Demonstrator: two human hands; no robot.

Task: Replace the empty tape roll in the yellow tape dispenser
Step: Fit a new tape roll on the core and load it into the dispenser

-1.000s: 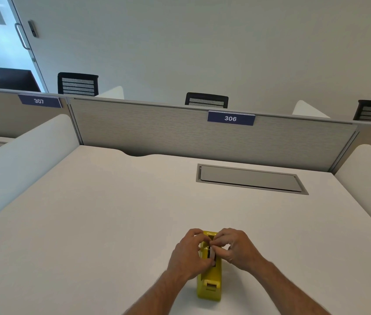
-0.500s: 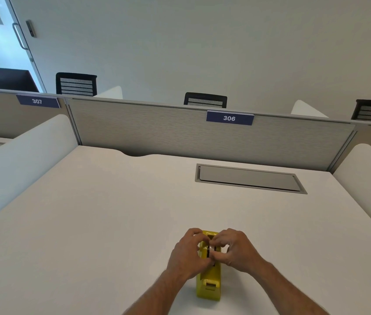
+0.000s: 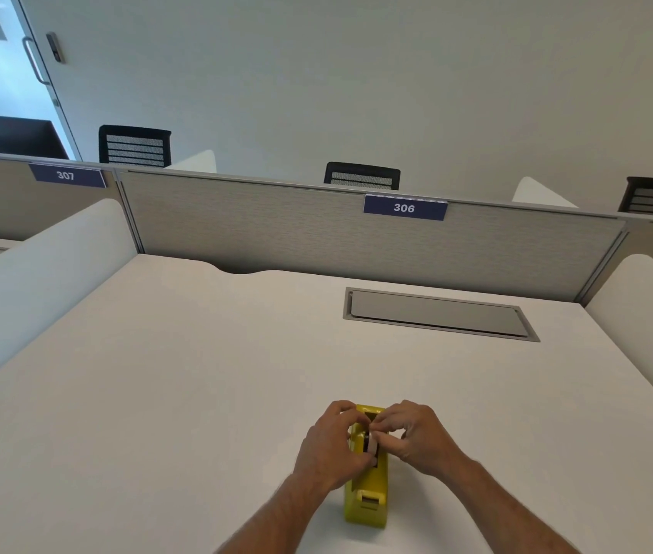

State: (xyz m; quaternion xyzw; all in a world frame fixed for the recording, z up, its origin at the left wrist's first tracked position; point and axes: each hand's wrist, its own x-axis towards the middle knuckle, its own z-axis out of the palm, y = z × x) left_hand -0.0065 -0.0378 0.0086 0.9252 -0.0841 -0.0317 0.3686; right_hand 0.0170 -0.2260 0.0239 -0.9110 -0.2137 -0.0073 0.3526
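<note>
The yellow tape dispenser (image 3: 369,497) stands on the white desk (image 3: 181,393) near its front edge, cutter end toward me. My left hand (image 3: 331,447) wraps the dispenser's left side, thumb and fingers at the roll slot. My right hand (image 3: 416,437) comes in from the right, its fingertips pinching a pale tape roll (image 3: 373,443) that sits in the slot between both hands. Most of the roll is hidden by my fingers.
A grey cable hatch (image 3: 436,313) is set into the desk at the back right. A grey partition (image 3: 317,233) labelled 306 closes the far side, with white side dividers (image 3: 37,265) left and right. Black chair backs show behind it.
Both hands stay on the dispenser. The fingers have shifted slightly around the roll in the slot; the dispenser has not moved.
</note>
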